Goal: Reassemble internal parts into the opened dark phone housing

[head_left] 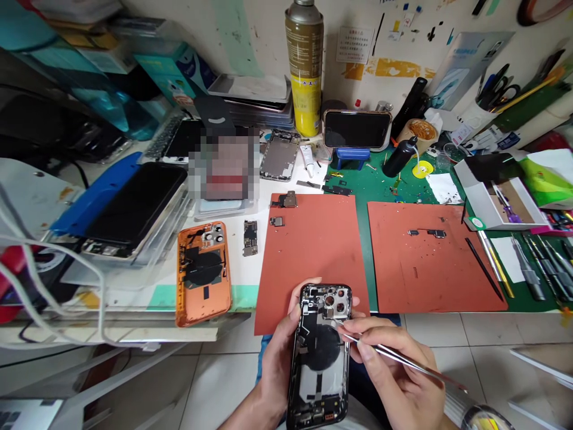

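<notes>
My left hand (276, 364) grips an opened black smartphone housing (319, 373) upright by its edges, with its camera cut-outs at the top and a round black wireless charging coil (323, 347) showing. My right hand (391, 373) pinches steel tweezers (385, 347), whose tips reach the housing near the camera opening. Whether they grip a small part there is hard to tell. Beyond the hands, an orange phone housing (203, 275) lies on the white bench, next to a small logic board (250, 237). Small phone parts (285, 200) rest on a red-orange silicone mat (308, 257).
A second red-orange mat (436, 257) holds a small flex part. A black phone (357, 128) stands on a blue holder behind a tall spray can (304, 65). Rows of screwdrivers (541, 269) lie at the right, and a black phone screen (134, 203) sits at the left.
</notes>
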{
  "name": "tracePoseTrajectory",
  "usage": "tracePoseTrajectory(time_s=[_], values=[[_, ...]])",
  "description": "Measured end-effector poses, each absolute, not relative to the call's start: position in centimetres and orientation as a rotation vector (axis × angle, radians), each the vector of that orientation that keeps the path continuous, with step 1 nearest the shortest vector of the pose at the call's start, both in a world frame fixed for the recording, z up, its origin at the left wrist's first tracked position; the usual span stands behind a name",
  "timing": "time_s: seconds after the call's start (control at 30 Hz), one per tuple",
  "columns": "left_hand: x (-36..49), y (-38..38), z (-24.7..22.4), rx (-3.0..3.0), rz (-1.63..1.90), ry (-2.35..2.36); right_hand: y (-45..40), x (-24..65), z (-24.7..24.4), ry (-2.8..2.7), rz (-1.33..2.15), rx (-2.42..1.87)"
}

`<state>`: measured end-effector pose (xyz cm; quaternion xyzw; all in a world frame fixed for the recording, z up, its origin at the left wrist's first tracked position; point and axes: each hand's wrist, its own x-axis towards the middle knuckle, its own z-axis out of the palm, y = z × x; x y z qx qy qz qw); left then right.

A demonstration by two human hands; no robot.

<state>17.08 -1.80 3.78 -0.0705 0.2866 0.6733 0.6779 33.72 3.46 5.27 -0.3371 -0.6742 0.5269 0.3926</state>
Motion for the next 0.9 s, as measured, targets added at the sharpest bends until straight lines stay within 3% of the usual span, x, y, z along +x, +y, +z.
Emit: tracePoseTrajectory(time_s=[0.3, 0.9], values=[[17.1, -1.9, 3.9, -0.167, 1.487, 0.706, 4.4, 34.0, 5.9, -1.694, 1.489, -0.808], [17.6, -1.8, 3.4, -0.159, 1.54, 0.671, 2.5, 33.3, 6.1, -1.502, 1.286, -0.891]])
